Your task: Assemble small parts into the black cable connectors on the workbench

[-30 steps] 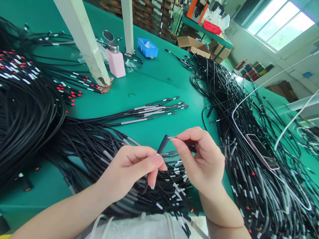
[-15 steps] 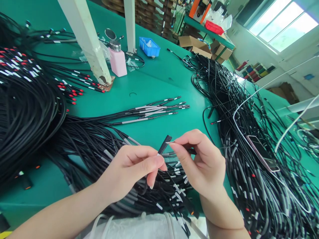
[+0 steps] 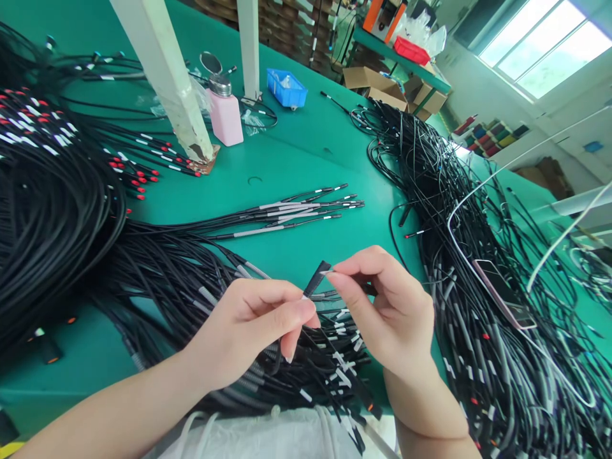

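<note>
Between the thumb and fingers of my left hand (image 3: pixel 265 319) is a black cable end (image 3: pixel 316 279), its flat dark tip slanting up to the right. My right hand (image 3: pixel 389 312) is closed in a pinch just right of that tip. A thin, pale, pointed piece (image 3: pixel 327 273) sticks out of the pinch and meets the cable end; its kind is too small to make out. Under both hands lies a heap of black cables (image 3: pixel 306 370) with grey ribbed sleeves and white labels. My palms hide part of the held cable.
On the green table (image 3: pixel 296 159), a coiled cable bundle (image 3: pixel 52 210) lies left and another cable pile (image 3: pixel 468 255) right, with a phone (image 3: pixel 504 293) on it. Farther back are white posts (image 3: pixel 167 76), a pink bottle (image 3: pixel 226 118) and a blue tray (image 3: pixel 287 92).
My right hand has shifted very slightly, and the pale piece shows a little less clearly at the tip. My left hand and the cable end have stayed nearly still.
</note>
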Demonstrator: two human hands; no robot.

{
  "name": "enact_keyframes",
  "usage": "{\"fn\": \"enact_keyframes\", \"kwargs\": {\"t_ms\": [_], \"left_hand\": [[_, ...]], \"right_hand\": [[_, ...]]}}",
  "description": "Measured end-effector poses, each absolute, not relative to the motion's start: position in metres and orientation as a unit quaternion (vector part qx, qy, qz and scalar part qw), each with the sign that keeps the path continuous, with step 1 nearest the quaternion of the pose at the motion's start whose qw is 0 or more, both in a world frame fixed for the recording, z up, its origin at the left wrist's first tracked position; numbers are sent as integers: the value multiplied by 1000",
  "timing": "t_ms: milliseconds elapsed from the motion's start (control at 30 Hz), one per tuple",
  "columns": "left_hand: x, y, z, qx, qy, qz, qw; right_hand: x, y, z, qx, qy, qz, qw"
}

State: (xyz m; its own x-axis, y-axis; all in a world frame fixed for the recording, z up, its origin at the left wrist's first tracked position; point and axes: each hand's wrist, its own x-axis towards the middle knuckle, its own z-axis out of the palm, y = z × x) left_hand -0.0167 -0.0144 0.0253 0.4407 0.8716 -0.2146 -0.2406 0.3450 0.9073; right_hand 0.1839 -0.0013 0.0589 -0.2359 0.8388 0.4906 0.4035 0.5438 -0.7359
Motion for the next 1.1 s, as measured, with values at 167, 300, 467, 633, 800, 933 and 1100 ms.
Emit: {"fn": "enact_keyframes", "kwargs": {"t_ms": [167, 300, 467, 633, 800, 933, 1100], "left_hand": [[-16, -15, 26, 436, 376, 374, 727], [-16, -15, 29, 438, 391, 374, 718], [-16, -15, 32, 436, 388, 377, 719], [-16, -16, 31, 437, 391, 373, 719], [-17, -15, 31, 452, 394, 374, 707], [-15, -12, 32, 496, 396, 376, 675], [-12, -13, 31, 461, 390, 385, 698]], "right_hand": [[186, -1, 61, -412, -749, 281, 437], [186, -3, 57, -418, -722, 269, 481], [183, -5, 52, -432, -732, 202, 487], [182, -6, 54, -437, -740, 181, 479], [180, -5, 57, -456, -725, 192, 480], [181, -3, 59, -464, -727, 198, 466], [184, -1, 57, -449, -733, 219, 462]]}}
